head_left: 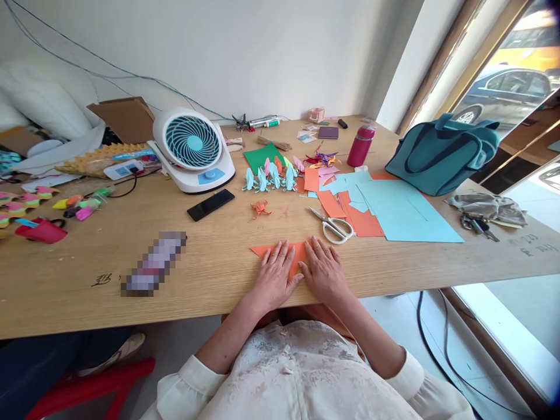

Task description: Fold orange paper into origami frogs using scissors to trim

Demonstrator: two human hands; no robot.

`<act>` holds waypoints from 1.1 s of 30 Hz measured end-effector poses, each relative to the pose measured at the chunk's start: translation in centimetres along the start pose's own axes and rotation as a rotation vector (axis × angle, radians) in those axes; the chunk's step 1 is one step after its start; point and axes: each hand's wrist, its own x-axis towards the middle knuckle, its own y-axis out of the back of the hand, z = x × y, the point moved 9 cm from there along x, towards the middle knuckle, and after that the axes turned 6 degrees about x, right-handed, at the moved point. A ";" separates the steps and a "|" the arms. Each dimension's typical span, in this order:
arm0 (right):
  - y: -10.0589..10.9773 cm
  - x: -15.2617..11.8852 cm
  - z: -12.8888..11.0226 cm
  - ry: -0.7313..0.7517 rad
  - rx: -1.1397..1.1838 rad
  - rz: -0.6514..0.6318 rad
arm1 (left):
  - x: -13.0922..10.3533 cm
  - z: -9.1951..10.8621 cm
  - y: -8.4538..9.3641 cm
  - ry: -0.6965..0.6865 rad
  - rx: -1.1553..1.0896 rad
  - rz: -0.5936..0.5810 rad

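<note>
An orange sheet of paper [298, 256], folded to a triangle, lies flat near the table's front edge. My left hand [276, 273] rests on its left part, fingers stretched out. On its right part lies my right hand [324, 269], fingers also stretched and pointing away from me. Both hands cover much of the paper, and its right corner is hidden. White-handled scissors [336, 228] lie just beyond my right hand, blades pointing up and left. Beyond my left hand sits a small orange folded paper figure [261, 209].
Several light-blue folded figures [275, 177] stand farther back. Orange sheets [363, 221] and light-blue sheets [411, 213] spread to the right, before a teal bag [441, 154] and a red bottle [361, 146]. Leftward are a fan [192, 146] and a black phone [210, 205].
</note>
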 end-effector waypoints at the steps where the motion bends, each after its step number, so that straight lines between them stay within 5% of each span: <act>1: 0.1 0.0 0.0 0.002 0.000 0.007 | 0.0 0.0 -0.1 -0.003 0.002 0.002; 16: 0.2 0.2 0.6 -0.042 -0.018 0.050 | 0.2 0.2 0.1 -0.033 -0.029 -0.071; 33: 0.2 0.1 0.3 -0.024 -0.033 0.082 | -0.2 0.0 0.0 -0.064 -0.037 -0.001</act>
